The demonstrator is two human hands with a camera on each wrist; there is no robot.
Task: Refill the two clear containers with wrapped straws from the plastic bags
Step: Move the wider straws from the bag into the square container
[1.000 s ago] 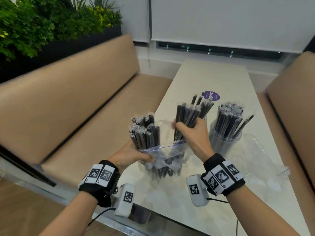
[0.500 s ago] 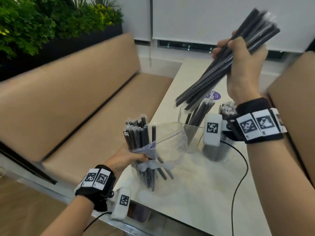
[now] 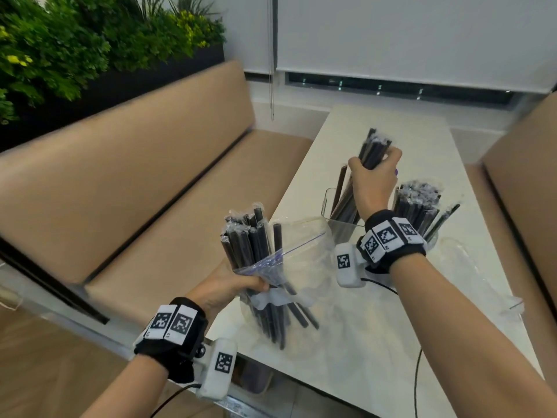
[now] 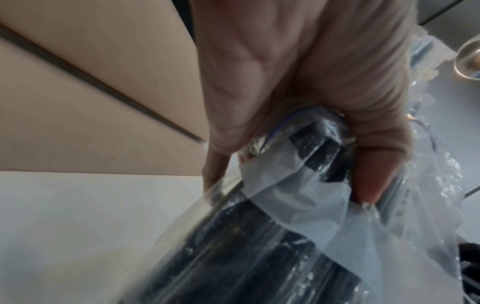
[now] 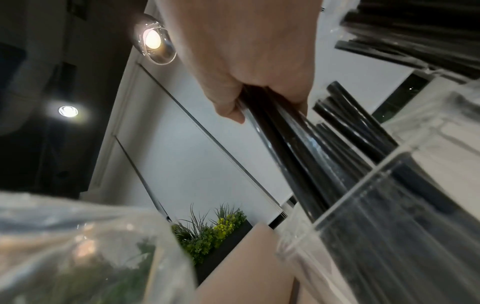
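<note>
You've got two clear containers (image 3: 339, 212) (image 3: 429, 233) on the table (image 3: 376, 342). Two plastic bags: one (image 3: 301, 254) near the left container, one (image 3: 470, 267) flat by the right container. Three straw bunches: bag (image 3: 250, 236), left container (image 3: 369, 155), right container (image 3: 417, 203). Single straws too many to count. Two hands (image 3: 223, 288) (image 3: 372, 182), two benches (image 3: 135, 182) (image 3: 527, 182), one each side of the table.

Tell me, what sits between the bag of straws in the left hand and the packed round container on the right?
In the head view, the square clear container, with the right hand holding a straw bundle in it.
</note>
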